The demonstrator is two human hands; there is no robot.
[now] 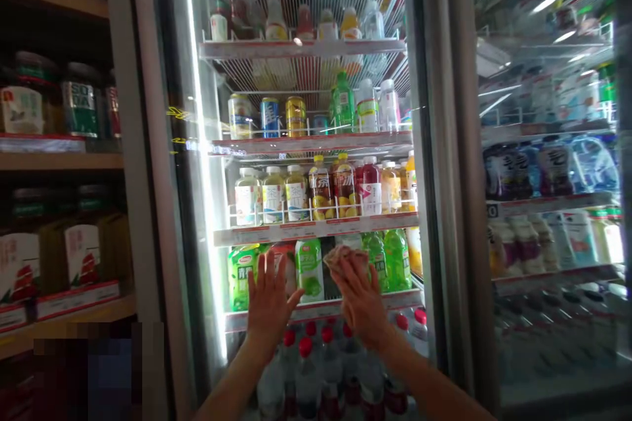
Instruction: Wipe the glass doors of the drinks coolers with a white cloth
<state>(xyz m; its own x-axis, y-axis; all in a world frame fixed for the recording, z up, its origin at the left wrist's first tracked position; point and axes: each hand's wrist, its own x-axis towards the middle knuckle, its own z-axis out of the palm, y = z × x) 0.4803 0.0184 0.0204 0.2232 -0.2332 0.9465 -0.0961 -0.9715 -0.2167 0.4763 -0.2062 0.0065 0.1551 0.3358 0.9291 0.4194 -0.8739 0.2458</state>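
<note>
My right hand (360,299) presses a crumpled, pinkish-brown cloth (347,259) against the glass door (316,108) of a lit drinks fridge. Its fingers lie over the cloth and cover part of it. To the left, my left hand (270,296) rests on or just before the same glass, palm forward, fingers stretched out and apart, holding nothing. Behind the glass, between and around my hands, stand green drink bottles (309,270) on a low shelf. Red-capped clear bottles (307,375) fill the space below my wrists.
Higher fridge shelves carry tea bottles (320,187) and cans (295,117). A metal door frame (447,164) runs up the right side, with a second glass-fronted fridge (553,210) beyond it. On the left, a wooden shelf unit (59,161) holds large jars (83,247).
</note>
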